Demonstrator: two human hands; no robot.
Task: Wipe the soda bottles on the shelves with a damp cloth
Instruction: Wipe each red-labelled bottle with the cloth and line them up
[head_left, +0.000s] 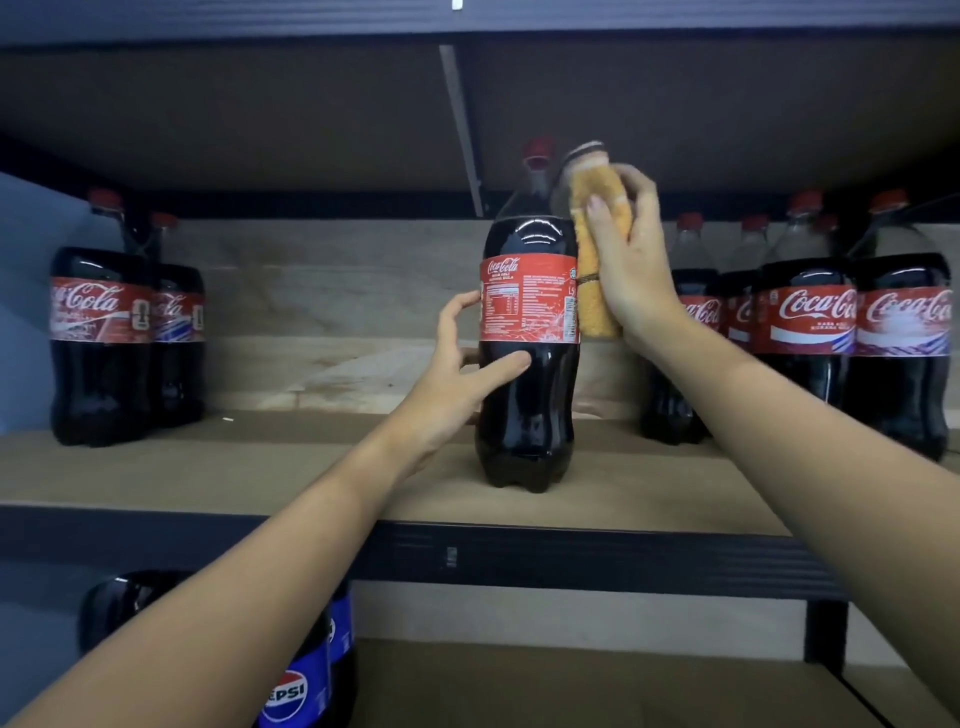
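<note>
Your left hand (457, 358) grips the upright Coca-Cola bottle (527, 364) near the shelf's front edge (571, 551) while your right hand (631, 265) presses the orange cloth (597, 280) to its right shoulder, with bare board either side.

Coca-Cola — cola bottles' (527, 332) red labels | Pepsi — lower-shelf bottle (298, 686)

I am looking into what I take for a shop or its stockroom. A dark metal-framed shelf (519, 551) with bare board decks carries many identical large Coca-Cola bottles (852, 338) grouped in rows at the right and more Coca-Cola bottles at the left (104, 338). Pepsi bottles (306, 675) stand on the deck below. Another shelf deck (675, 104) closes in overhead.
</note>
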